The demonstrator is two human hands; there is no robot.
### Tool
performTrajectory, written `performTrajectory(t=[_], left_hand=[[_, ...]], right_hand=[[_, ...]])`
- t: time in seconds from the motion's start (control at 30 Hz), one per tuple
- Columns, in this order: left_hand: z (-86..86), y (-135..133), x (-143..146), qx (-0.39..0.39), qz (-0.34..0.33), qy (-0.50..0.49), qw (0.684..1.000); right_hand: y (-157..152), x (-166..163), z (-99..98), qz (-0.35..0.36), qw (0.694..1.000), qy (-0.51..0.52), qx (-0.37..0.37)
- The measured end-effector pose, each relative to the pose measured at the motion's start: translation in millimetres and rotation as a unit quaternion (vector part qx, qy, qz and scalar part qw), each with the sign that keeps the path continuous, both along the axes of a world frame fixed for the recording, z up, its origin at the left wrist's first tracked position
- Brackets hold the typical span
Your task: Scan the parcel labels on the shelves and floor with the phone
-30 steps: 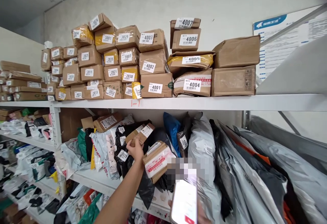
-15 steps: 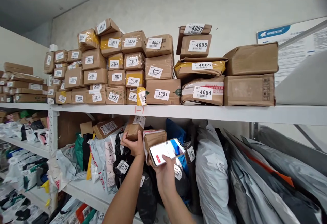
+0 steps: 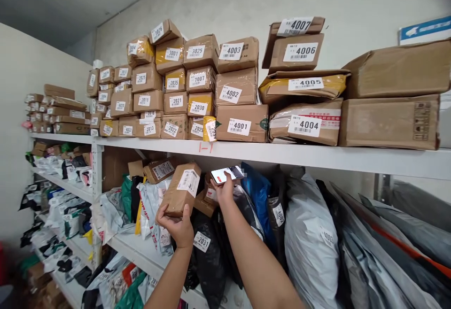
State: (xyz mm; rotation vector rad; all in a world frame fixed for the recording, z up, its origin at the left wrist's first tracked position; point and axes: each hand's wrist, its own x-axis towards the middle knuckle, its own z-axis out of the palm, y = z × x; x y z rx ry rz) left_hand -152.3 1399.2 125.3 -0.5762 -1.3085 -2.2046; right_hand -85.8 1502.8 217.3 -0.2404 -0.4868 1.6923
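Observation:
My left hand [image 3: 178,224] grips a brown cardboard box [image 3: 176,194] from below, fingers wrapped round its near end. The box is tilted, and a white printed label [image 3: 188,181] faces up on its far part. To the right, my right hand [image 3: 225,188] holds a smartphone [image 3: 220,174] with its lit screen up and the thumb over it. Beneath and just left of the phone, smaller brown boxes [image 3: 205,204] are partly hidden. Below them hangs a black bag labelled 2031 [image 3: 214,264].
Above my hands runs a white shelf edge [image 3: 169,144] carrying stacked, numbered boxes [image 3: 243,123]. Grey, blue and black mailer bags stand on the lower shelf, among them a large grey bag [image 3: 308,238]. A white shelf post [image 3: 97,205] rises at left, with more loaded shelves beyond.
My left hand has brought the box out from under the shelf edge, so more of it shows. My right hand and the phone reach farther in. The view has shifted.

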Motion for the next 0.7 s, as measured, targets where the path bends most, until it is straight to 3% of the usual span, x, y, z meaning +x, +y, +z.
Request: performTrajectory(t=[0.13,0.33,0.43,0.53,0.7], left_hand=[[-8.0,-23.4,-6.1,-0.009,-0.094,0.003,0.996],[-23.2,-52.7,-48.7,-0.061,-0.249,0.008,0.967],[-28.3,-54.0,-61.3,-0.105,-0.333,0.022,0.937],[-32.3,-48.0,-60.8,-0.146,-0.406,0.040,0.901],[-37.9,-36.1,-45.3,-0.160,-0.465,0.048,0.869]], right_hand=[[0.5,30.7,-5.4,0.018,1.000,-0.014,0.010],[-58.2,116.5,-31.7,0.140,0.989,-0.042,0.037],[-91.7,158.2,-47.3,0.180,0.982,-0.044,0.042],[-119.1,188.8,-66.7,0.271,0.961,-0.051,0.025],[-152.6,207.4,-103.4,0.301,0.947,-0.112,0.015]])
